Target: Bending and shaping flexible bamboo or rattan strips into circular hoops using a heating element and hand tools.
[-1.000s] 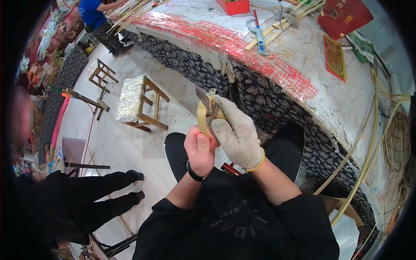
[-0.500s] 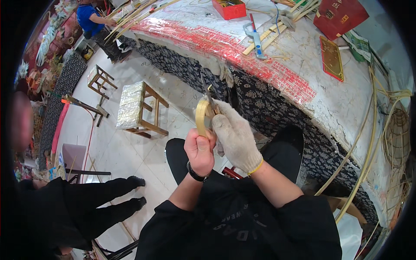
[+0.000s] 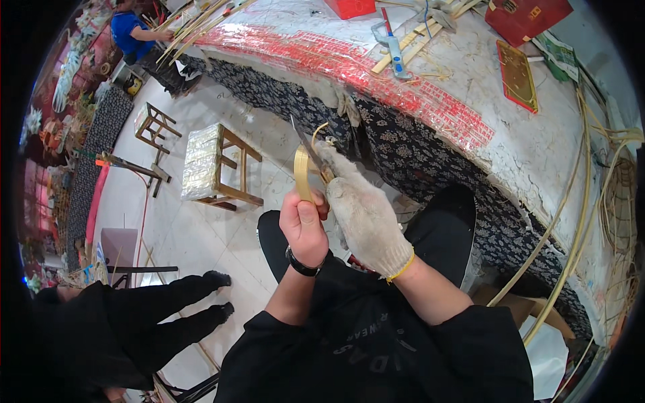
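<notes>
My left hand (image 3: 306, 230), bare with a black wristband, is closed on a curved, pale yellow bamboo strip (image 3: 302, 176) whose bend rises above the thumb. My right hand (image 3: 366, 218) wears an off-white knit glove with a yellow cuff edge. It is wrapped round a knife (image 3: 308, 146), the dark, narrow blade pointing up and left across the strip's far side. A thin curled shaving (image 3: 319, 131) sticks up beside the blade. The glove hides most of the knife's handle, and the strip's far end cannot be made out behind it.
A white-topped workbench (image 3: 463, 80) with red tape curves round ahead and right, carrying a blue-grey tool (image 3: 396, 57) and a gold tray (image 3: 516, 77). Long bamboo strips (image 3: 571, 235) hang at the right. Two stools (image 3: 205, 161) stand left; one person (image 3: 168, 316) is near left, another (image 3: 138, 40) far left.
The blade has swung out to the upper left and shows more of its length. The shaving stands out longer, and both hands have shifted slightly.
</notes>
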The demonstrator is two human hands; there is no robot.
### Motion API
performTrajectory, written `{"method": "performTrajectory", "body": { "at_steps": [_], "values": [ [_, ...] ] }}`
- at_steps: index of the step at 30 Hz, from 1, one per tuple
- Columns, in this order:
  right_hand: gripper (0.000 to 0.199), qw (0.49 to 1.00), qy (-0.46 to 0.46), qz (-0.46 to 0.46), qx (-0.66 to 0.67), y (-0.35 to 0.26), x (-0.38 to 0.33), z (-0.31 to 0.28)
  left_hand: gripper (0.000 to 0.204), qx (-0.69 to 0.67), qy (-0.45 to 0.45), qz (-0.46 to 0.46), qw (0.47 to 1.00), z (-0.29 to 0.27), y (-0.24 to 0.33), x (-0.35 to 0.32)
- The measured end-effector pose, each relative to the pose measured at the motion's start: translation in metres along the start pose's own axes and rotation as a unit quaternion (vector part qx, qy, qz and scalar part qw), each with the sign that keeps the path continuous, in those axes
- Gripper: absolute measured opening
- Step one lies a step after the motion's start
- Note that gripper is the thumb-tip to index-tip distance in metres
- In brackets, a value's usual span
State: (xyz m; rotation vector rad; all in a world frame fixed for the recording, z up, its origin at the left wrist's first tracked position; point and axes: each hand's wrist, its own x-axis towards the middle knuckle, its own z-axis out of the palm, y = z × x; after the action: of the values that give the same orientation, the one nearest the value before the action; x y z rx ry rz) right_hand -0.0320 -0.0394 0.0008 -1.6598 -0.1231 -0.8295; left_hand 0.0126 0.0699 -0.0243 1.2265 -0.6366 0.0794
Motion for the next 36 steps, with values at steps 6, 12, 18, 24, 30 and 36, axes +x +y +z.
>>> {"method": "performTrajectory", "body": {
  "at_steps": [6,12,18,24,30,36],
  "values": [
    [0.041,0.977,-0.075,0.176,0.099,-0.035,0.003,-0.018,0.035,0.067,-0.034,0.057,0.996,-0.016,-0.010,-0.001],
    [0.048,0.965,-0.057,0.209,0.148,-0.035,0.003,-0.026,0.036,0.098,-0.043,0.060,0.992,-0.016,-0.010,-0.003],
    [0.050,0.892,-0.088,0.380,0.229,-0.057,0.018,-0.041,0.032,0.069,-0.052,0.070,0.994,-0.010,-0.008,0.010],
    [0.046,0.901,-0.083,0.344,0.249,-0.059,0.028,-0.040,0.027,-0.067,-0.020,-0.027,0.997,-0.017,0.013,0.025],
    [0.036,0.985,0.050,0.156,0.046,-0.017,0.022,-0.054,0.024,-0.131,-0.051,-0.098,0.985,-0.044,0.066,0.070],
    [0.030,0.984,0.069,0.165,0.025,-0.081,0.057,-0.059,0.026,-0.042,-0.175,-0.096,0.979,-0.027,0.096,0.113]
  ]
}}
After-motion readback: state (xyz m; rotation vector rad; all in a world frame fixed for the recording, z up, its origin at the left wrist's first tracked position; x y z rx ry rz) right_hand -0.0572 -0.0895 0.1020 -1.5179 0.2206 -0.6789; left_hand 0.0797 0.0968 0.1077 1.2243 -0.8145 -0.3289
